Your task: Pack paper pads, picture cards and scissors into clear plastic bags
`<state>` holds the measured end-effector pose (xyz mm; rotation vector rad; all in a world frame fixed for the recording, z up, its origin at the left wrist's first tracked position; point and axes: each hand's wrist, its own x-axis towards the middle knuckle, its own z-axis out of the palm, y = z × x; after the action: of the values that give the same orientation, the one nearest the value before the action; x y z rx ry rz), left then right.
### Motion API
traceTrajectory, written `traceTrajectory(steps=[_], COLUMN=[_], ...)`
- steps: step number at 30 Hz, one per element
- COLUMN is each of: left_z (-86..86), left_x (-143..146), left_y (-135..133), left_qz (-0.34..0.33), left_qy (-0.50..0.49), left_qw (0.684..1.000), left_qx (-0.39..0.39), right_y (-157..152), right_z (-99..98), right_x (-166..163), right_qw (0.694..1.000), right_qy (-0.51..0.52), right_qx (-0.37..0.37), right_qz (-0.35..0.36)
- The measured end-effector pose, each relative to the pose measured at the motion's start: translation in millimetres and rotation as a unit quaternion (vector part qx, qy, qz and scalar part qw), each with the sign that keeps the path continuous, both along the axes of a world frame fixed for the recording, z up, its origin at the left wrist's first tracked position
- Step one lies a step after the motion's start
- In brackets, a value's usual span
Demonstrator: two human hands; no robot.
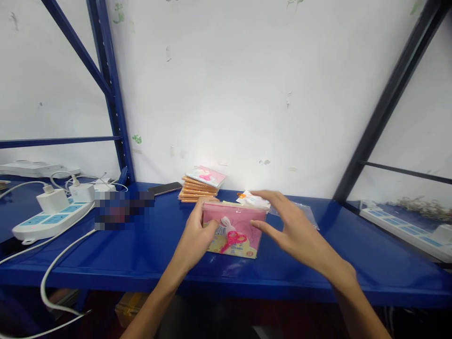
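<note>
A pink and yellow craft packet [243, 214] in clear plastic stands tilted on its lower edge at the front of the blue table. Pink children's scissors [233, 239] show on its face. My left hand [197, 230] grips the packet's left side, thumb on the front and fingers behind the top edge. At the right side, my right hand [291, 223] is open, its thumb tip over the packet's front and its fingers stretched out above the top corner. Whether that thumb presses on the plastic, I cannot tell. Behind the packet lie white and orange items [254, 199], partly hidden.
A stack of similar packets [199, 184] stands by the wall, with a clear plastic bag [306, 214] farther right. A dark phone [165, 188] lies at the back. Power strips [52, 219] with white cables are on the left, another power strip [406, 230] on the right.
</note>
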<state>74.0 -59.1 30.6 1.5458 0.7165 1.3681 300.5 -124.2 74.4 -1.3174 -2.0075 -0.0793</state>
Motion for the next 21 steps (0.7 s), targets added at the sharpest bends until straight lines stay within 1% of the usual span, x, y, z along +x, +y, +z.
traceTrajectory(steps=[1, 3, 5, 7, 9, 12, 15, 21], left_z=[-1.2, -3.3, -4.9, -6.1, -6.3, -4.6, -3.5, -8.7], left_x=[-0.3, 0.5, 3.3, 6.7, 8.9, 8.6, 6.3, 3.6], left_y=[3.2, 8.2, 10.5, 10.0, 7.7, 4.1, 3.2, 10.5], left_qz=[-0.004, -0.031, -0.06, -0.079, -0.084, -0.057, -0.038, -0.067], left_qy=[0.008, 0.006, -0.009, -0.023, -0.023, -0.005, 0.002, -0.025], left_qw=[1.0, 0.999, 0.998, 0.996, 0.996, 0.998, 0.999, 0.997], left_qx=[0.013, 0.013, -0.006, -0.019, -0.016, -0.002, 0.006, 0.015], right_y=[3.2, 9.3, 13.4, 14.9, 15.1, 16.2, 18.9, 18.5], right_z=[-6.0, -16.8, -25.4, -31.6, -35.9, -40.3, -43.5, -44.5], right_x=[5.7, 14.7, 21.1, 26.1, 30.4, 36.3, 40.0, 40.9], right_qw=[0.999, 0.99, 0.978, 0.973, 0.971, 0.97, 0.97, 0.976], right_qy=[0.04, 0.124, 0.19, 0.22, 0.226, 0.228, 0.227, 0.194], right_qx=[-0.027, -0.061, -0.067, -0.056, -0.041, -0.022, -0.009, 0.035], right_qz=[0.015, 0.038, 0.046, 0.048, 0.059, 0.086, 0.086, 0.088])
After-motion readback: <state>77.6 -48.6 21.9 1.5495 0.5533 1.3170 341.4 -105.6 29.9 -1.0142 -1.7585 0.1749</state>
